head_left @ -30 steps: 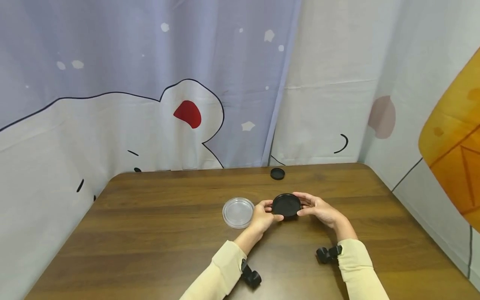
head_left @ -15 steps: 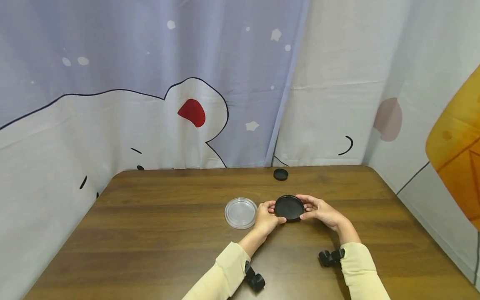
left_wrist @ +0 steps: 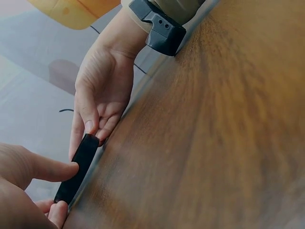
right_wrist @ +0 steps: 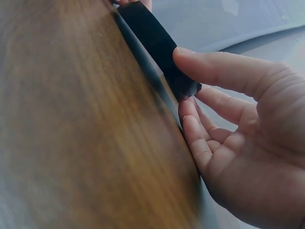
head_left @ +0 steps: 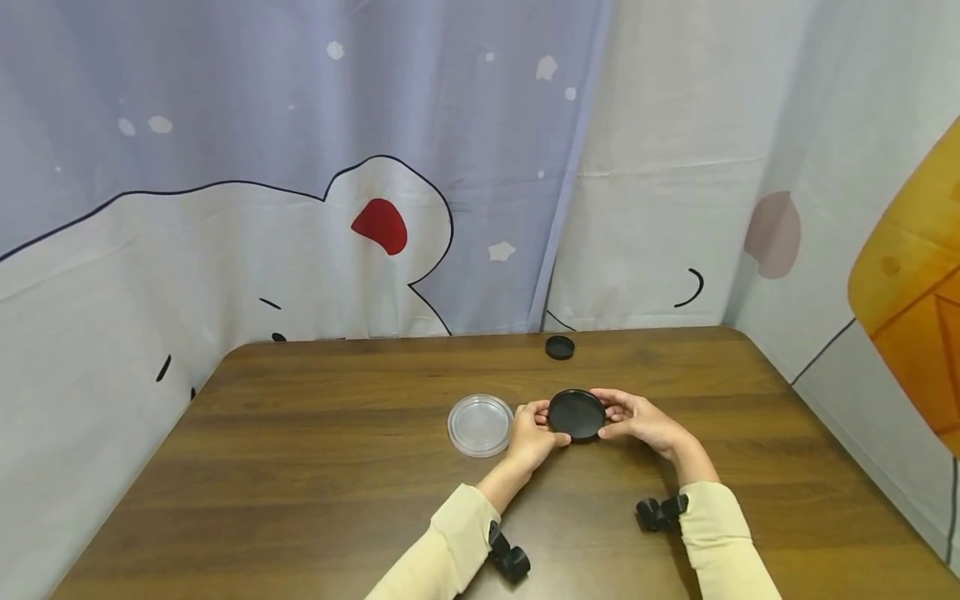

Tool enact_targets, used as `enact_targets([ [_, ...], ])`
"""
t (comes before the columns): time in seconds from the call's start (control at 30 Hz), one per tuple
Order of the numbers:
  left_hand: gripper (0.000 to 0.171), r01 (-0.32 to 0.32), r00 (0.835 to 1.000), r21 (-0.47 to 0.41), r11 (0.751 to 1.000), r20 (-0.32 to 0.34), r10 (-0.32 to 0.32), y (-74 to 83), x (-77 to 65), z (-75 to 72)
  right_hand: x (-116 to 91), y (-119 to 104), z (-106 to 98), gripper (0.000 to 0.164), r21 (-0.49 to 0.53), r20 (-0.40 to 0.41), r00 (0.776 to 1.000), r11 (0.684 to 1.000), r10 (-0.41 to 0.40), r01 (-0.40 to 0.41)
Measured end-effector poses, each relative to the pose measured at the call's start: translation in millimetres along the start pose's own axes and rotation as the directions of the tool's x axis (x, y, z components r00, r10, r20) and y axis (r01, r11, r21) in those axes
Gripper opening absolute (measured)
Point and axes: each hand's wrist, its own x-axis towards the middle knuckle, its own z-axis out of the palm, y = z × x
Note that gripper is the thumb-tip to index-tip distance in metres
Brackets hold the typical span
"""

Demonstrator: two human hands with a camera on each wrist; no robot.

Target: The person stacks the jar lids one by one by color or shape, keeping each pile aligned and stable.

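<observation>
A shallow black round dish with a raised rim is held between both hands, close over the table. My left hand grips its left side, the thumb at the near edge and the fingers behind. On the opposite side my right hand pinches the rim between thumb and fingers. Seen edge-on in the left wrist view, the black dish has a smooth side wall under the left thumb. The right thumb presses that wall in the right wrist view, with the fingers curled below.
Just left of the left hand lies a clear round plastic lid. A smaller black round cap sits near the table's back edge. The brown wooden table ends against printed curtains.
The dark strip seen below the dish's near edge one second ago no longer shows. Both hands keep their hold on the dish with little movement; the head view has shifted slightly.
</observation>
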Motion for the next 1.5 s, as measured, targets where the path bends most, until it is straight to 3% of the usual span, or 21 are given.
enact_targets([
  [0.73,0.061,-0.063,0.998,0.103,0.993,-0.015,0.065,0.7,-3.8,3.0,-1,-3,1,0.074,-0.032,-0.011,1.000,0.999,0.022,-0.022],
  [1.5,0.067,-0.042,0.999,0.140,0.989,0.025,0.039,6.7,-10.4,1.3,-3,-2,-1,0.072,-0.016,-0.002,1.000,1.000,0.017,-0.017],
])
